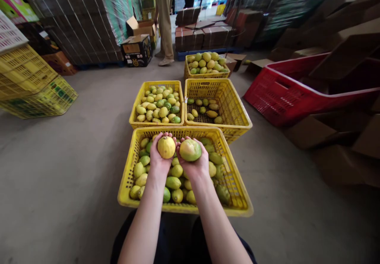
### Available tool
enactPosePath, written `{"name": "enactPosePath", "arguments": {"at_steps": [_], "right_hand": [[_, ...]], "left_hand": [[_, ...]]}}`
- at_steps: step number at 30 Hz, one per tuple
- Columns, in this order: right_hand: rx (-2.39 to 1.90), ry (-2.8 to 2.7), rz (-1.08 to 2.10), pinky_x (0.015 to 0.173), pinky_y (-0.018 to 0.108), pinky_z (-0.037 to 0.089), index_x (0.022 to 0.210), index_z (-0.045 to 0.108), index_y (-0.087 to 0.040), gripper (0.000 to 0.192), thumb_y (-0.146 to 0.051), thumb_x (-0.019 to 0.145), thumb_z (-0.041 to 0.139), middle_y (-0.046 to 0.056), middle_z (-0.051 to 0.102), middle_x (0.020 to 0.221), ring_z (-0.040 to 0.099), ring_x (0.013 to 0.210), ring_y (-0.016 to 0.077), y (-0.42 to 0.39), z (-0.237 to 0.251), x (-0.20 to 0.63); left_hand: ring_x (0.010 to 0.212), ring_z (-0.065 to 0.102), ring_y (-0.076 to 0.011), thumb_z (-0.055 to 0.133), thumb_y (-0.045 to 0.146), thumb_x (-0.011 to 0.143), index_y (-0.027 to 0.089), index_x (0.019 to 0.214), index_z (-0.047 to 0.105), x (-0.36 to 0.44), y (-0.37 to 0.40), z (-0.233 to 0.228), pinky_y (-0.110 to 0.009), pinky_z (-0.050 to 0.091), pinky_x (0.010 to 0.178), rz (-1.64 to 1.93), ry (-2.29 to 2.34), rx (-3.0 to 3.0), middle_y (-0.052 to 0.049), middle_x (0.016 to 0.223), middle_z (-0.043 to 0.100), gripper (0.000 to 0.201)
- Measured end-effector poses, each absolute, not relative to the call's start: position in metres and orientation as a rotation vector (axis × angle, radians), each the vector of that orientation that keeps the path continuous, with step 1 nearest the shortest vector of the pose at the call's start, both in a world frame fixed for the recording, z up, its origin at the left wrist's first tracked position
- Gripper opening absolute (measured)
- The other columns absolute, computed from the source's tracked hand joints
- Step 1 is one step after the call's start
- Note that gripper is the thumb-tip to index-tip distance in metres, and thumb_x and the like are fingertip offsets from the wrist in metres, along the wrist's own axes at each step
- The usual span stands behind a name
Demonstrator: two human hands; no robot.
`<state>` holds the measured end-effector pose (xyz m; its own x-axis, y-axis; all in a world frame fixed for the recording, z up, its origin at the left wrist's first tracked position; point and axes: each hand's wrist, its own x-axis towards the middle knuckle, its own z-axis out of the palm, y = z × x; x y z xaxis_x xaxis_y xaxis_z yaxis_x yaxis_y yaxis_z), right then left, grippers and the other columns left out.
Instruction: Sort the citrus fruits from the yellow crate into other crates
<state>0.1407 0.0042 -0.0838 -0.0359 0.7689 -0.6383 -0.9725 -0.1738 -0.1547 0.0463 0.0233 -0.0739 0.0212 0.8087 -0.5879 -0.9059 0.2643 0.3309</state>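
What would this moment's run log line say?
left hand: holds yellow fruit | right hand: holds greenish fruit | both over near crate | far-right crate: few fruits

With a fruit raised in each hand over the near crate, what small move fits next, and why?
Probably carry the yellow fruit in the left hand forward to the fuller far-left crate. Both hands are loaded above the near crate, and the right hand holds a greener fruit.
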Motion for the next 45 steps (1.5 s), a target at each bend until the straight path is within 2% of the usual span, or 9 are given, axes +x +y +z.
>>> {"name": "enactPosePath", "arguments": {"at_steps": [5, 9, 13, 19, 24, 32, 39, 45], "right_hand": [[-0.735, 0.395, 1.580, 0.060, 0.032, 0.062, 0.091, 0.067, -0.016, 0.021, -0.024, 0.088, 0.048, 0.004, 0.071, 0.067, 0.068, 0.059, 0.0185, 0.006, -0.088, 0.138], [-0.704, 0.421, 1.546, 0.061, 0.030, 0.062, 0.096, 0.065, -0.016, 0.022, -0.026, 0.089, 0.048, 0.005, 0.070, 0.071, 0.070, 0.067, 0.0190, 0.007, -0.092, 0.137], [-0.686, 0.474, 1.511, 0.065, 0.033, 0.064, 0.099, 0.061, -0.016, 0.021, -0.033, 0.090, 0.052, 0.006, 0.070, 0.078, 0.071, 0.076, 0.0204, 0.008, -0.093, 0.139], [-0.709, 0.560, 1.481, 0.076, 0.041, 0.065, 0.107, 0.058, -0.019, 0.024, -0.034, 0.088, 0.059, 0.006, 0.070, 0.091, 0.071, 0.086, 0.0201, 0.008, -0.089, 0.141], [-0.752, 0.579, 1.438, 0.074, 0.039, 0.066, 0.106, 0.059, -0.017, 0.025, -0.037, 0.091, 0.059, 0.006, 0.070, 0.089, 0.071, 0.082, 0.0198, 0.008, -0.093, 0.139], [-0.742, 0.554, 1.487, 0.069, 0.033, 0.066, 0.107, 0.059, -0.018, 0.026, -0.039, 0.092, 0.057, 0.007, 0.071, 0.091, 0.072, 0.084, 0.0197, 0.005, -0.095, 0.140], [-0.723, 0.619, 1.465, 0.068, 0.029, 0.065, 0.111, 0.058, -0.015, 0.031, -0.039, 0.091, 0.058, 0.009, 0.070, 0.093, 0.071, 0.088, 0.0207, 0.004, -0.093, 0.143], [-0.713, 0.614, 1.494, 0.066, 0.029, 0.065, 0.106, 0.059, -0.017, 0.026, -0.038, 0.091, 0.058, 0.007, 0.069, 0.091, 0.070, 0.085, 0.0189, 0.004, -0.092, 0.145]], "left_hand": [[0.064, 0.067, -0.0138, 0.055, 0.023, 0.088, 0.018, 0.079, 0.067, 0.045, 0.025, -0.085, -0.028, 0.057, 0.073, 1.317, 0.828, -0.116, -0.002, 0.077, 0.070, 0.016], [0.078, 0.071, -0.0180, 0.046, 0.026, 0.091, 0.016, 0.097, 0.071, 0.044, 0.024, -0.089, -0.029, 0.059, 0.074, 1.320, 0.797, -0.087, -0.006, 0.089, 0.073, 0.028], [0.095, 0.073, -0.0229, 0.040, 0.025, 0.095, 0.012, 0.115, 0.067, 0.046, 0.025, -0.089, -0.028, 0.061, 0.072, 1.314, 0.778, -0.161, -0.012, 0.098, 0.074, 0.035], [0.110, 0.070, -0.0274, 0.040, 0.026, 0.100, 0.012, 0.128, 0.060, 0.048, 0.026, -0.089, -0.029, 0.064, 0.072, 1.298, 0.753, -0.198, -0.018, 0.119, 0.070, 0.038], [0.112, 0.070, -0.0267, 0.040, 0.027, 0.100, 0.014, 0.127, 0.061, 0.048, 0.021, -0.085, -0.029, 0.065, 0.072, 1.293, 0.737, -0.206, -0.016, 0.120, 0.070, 0.037], [0.097, 0.073, -0.0220, 0.046, 0.030, 0.099, 0.014, 0.120, 0.063, 0.049, 0.027, -0.089, -0.025, 0.064, 0.070, 1.288, 0.815, -0.223, -0.013, 0.107, 0.072, 0.032], [0.096, 0.073, -0.0230, 0.048, 0.031, 0.097, 0.011, 0.118, 0.062, 0.053, 0.023, -0.089, -0.028, 0.064, 0.074, 1.284, 0.825, -0.253, -0.014, 0.106, 0.071, 0.033], [0.095, 0.073, -0.0240, 0.047, 0.029, 0.094, 0.011, 0.116, 0.063, 0.052, 0.019, -0.088, -0.030, 0.064, 0.074, 1.289, 0.778, -0.250, -0.014, 0.097, 0.071, 0.033]]}}
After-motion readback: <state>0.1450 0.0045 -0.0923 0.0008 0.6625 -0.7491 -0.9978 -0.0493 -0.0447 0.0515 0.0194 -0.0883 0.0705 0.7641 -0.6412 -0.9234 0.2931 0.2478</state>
